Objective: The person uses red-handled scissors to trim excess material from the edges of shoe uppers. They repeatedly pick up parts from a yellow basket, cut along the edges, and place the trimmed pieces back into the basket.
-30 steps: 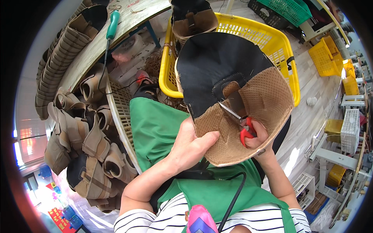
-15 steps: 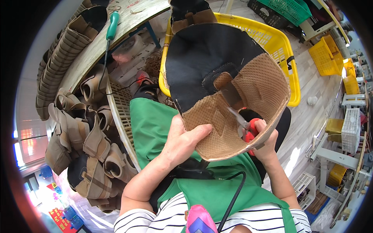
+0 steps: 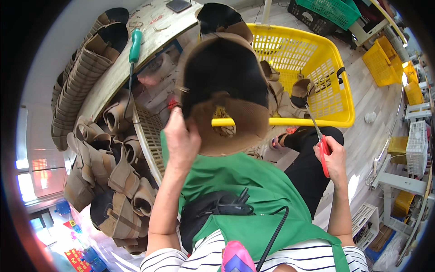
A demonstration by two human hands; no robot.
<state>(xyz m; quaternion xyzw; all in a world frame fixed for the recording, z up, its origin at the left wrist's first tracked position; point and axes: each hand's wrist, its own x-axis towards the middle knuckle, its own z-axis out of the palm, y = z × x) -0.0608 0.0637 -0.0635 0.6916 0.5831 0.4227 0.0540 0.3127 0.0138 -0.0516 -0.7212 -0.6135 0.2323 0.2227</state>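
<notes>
My left hand point(image 3: 180, 143) has closed on the side edge of a tube-shaped boot upper point(image 3: 222, 63), tan with a black lining. The piece is tilted up in front of me, slightly smeared, and the yellow basket's rim shows through its opening. Over my right knee, my right hand point(image 3: 336, 161) grips scissors point(image 3: 324, 156) with red handles. Their blades point up toward the basket, apart from the boot upper. Behind the held piece stands a similar boot upper point(image 3: 221, 20).
A yellow basket point(image 3: 317, 121) beyond my knees holds several small tan pieces. To the left, a pale basket point(image 3: 148, 145) sits beside heaped boot uppers point(image 3: 120, 167). A nested row of them point(image 3: 84, 75) and a green-handled tool point(image 3: 135, 45) lie on the table point(image 3: 170, 25).
The boot upper has moved away from me and tipped, held by my left hand alone. My right hand has drawn the scissors out of it and off to the right.
</notes>
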